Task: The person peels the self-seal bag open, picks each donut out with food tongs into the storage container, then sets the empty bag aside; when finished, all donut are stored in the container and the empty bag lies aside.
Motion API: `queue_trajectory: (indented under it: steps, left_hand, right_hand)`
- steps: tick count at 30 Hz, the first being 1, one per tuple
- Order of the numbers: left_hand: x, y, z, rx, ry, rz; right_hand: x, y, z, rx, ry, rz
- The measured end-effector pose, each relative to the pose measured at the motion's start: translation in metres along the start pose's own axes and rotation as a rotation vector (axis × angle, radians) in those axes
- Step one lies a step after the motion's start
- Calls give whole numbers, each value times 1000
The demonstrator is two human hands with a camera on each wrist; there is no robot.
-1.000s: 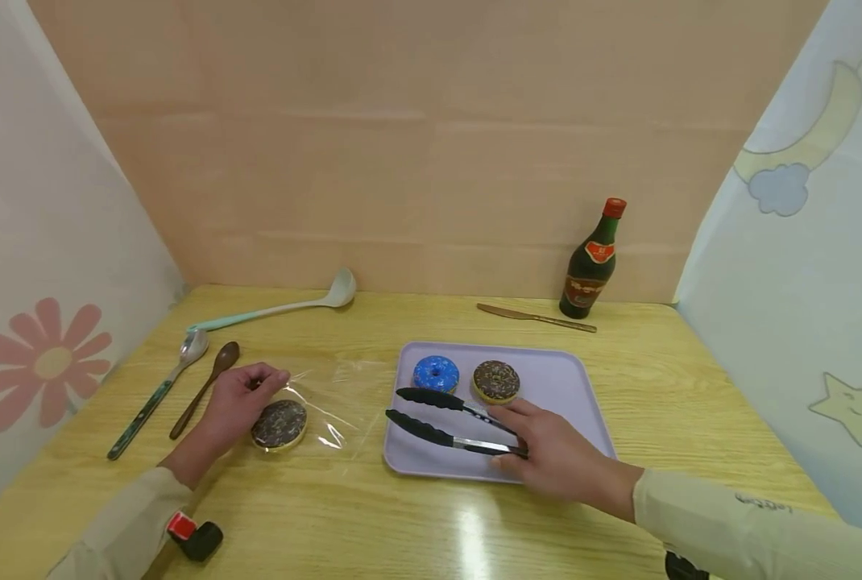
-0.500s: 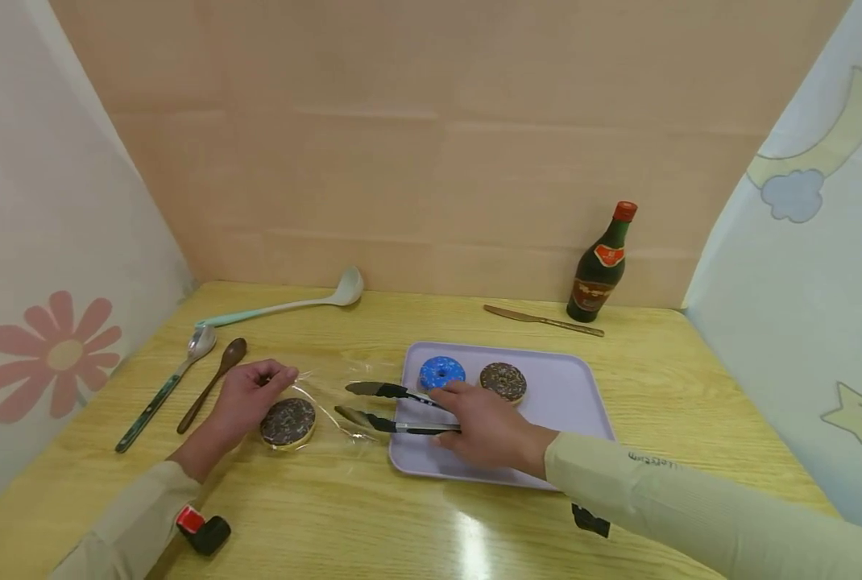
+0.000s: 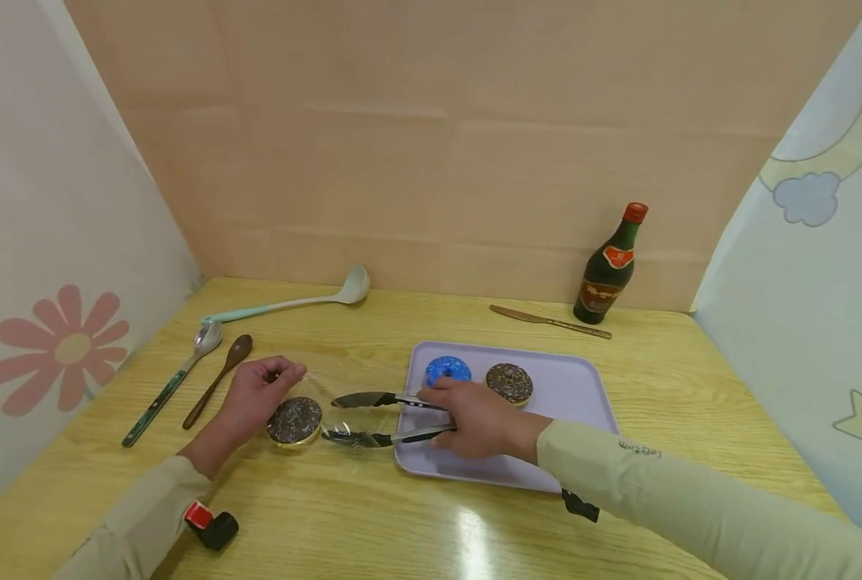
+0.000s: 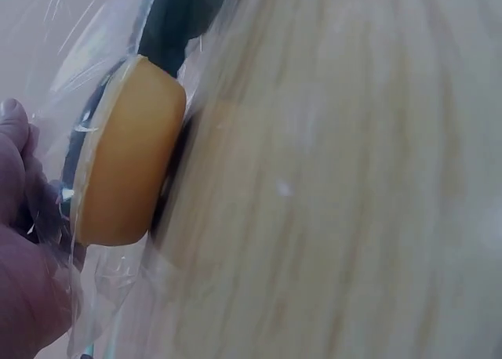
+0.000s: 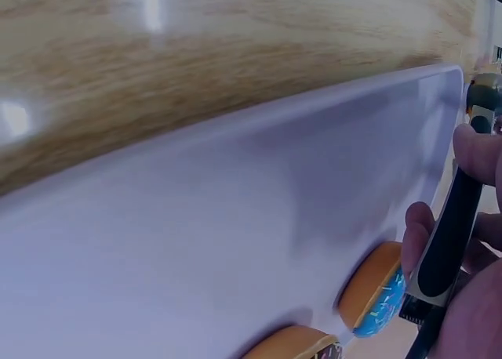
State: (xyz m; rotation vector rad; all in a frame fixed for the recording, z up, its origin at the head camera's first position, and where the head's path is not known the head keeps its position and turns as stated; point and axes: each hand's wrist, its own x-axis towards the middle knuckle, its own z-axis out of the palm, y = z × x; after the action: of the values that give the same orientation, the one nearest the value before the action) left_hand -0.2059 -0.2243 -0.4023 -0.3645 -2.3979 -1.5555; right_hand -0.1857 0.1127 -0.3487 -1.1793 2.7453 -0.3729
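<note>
My left hand pinches the edge of a clear plastic bag lying on the table. Inside the bag is a chocolate-topped donut with pale sprinkles; its tan side shows through the film in the left wrist view. My right hand grips a pair of tongs with dark scalloped tips, pointing left. Those tips stand apart, overlapping the bag, with the lower one right at the donut's right side. Beneath the right hand is a lilac tray bearing a blue donut and a chocolate donut.
Left of the bag lie a wooden spoon and a metal spoon with a green handle. Behind are a ladle with a mint handle, a copper-coloured knife and a dark green bottle. Fabric walls enclose the table.
My right hand has moved left with the tongs, from over the tray to the bag and near the donut. The left hand keeps its pinch on the bag; the head view shifts slightly.
</note>
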Motion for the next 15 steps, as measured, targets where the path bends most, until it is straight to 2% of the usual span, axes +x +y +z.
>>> queue_trajectory:
  steps: [7, 15]
  left_hand:
    - [-3, 3, 5, 21, 15, -14]
    - [-4, 1, 6, 25, 3, 7]
  right_hand:
    - [5, -3, -1, 2, -7, -53]
    - [11, -4, -1, 35, -65, -26]
